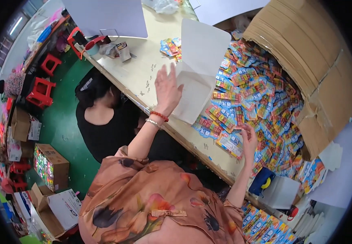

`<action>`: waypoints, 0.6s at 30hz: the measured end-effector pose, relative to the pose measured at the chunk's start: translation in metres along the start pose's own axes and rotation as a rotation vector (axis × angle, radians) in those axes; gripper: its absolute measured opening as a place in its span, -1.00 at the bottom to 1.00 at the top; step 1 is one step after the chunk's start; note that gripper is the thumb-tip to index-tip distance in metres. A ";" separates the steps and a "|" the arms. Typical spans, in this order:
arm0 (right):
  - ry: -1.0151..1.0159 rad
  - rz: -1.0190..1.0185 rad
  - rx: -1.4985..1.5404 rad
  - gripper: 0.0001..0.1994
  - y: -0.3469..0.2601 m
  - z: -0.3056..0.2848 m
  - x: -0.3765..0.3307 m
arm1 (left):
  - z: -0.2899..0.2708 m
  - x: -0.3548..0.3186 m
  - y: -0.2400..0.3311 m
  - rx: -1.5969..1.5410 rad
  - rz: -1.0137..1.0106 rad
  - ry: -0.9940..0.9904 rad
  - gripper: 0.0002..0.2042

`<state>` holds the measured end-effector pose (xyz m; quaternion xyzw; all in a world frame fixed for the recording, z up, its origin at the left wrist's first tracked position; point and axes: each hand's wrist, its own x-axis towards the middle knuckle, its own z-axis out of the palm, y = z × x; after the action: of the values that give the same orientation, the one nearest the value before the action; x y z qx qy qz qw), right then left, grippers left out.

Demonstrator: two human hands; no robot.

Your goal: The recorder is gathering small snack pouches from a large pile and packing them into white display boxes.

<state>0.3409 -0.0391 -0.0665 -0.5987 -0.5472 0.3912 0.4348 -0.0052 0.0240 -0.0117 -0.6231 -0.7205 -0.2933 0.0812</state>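
My left hand is raised over the table, its fingers spread and nothing in them. Right beside it stands a white plastic tray-like piece with a tall back panel. Further right lies a big heap of colourful carded packets, blue, red and yellow. At the heap's near edge my right hand has its fingers bent together by the packets; whatever they pinch is too small to make out. A packet with a pale face lies just left of that hand. Small metal bits are scattered left of my left hand.
A large cardboard box lies tipped at the right, open toward the heap. A person in black sits bent at the table's left edge. A tape dispenser and small packet pile are on the tabletop. Red stools stand left.
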 end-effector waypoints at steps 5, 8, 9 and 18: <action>0.008 -0.235 -0.224 -0.77 -0.020 0.026 0.083 | 0.001 -0.010 -0.049 -0.097 -0.252 -0.477 -0.50; -0.004 -0.315 -0.172 -0.74 -0.050 0.060 0.145 | -0.013 -0.026 -0.059 -0.282 -0.266 -0.319 -0.65; -0.023 -0.316 -0.133 -0.72 -0.057 0.074 0.166 | -0.023 -0.028 -0.057 -0.298 -0.329 -0.330 -0.68; -0.326 -0.713 -0.698 -0.42 -0.102 0.313 0.281 | -0.078 -0.049 -0.103 -0.424 -0.424 -0.074 -0.70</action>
<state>0.0394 0.2720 -0.0662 -0.4159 -0.8753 0.1017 0.2247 -0.1118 -0.0639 -0.0047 -0.4720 -0.7597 -0.4248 -0.1402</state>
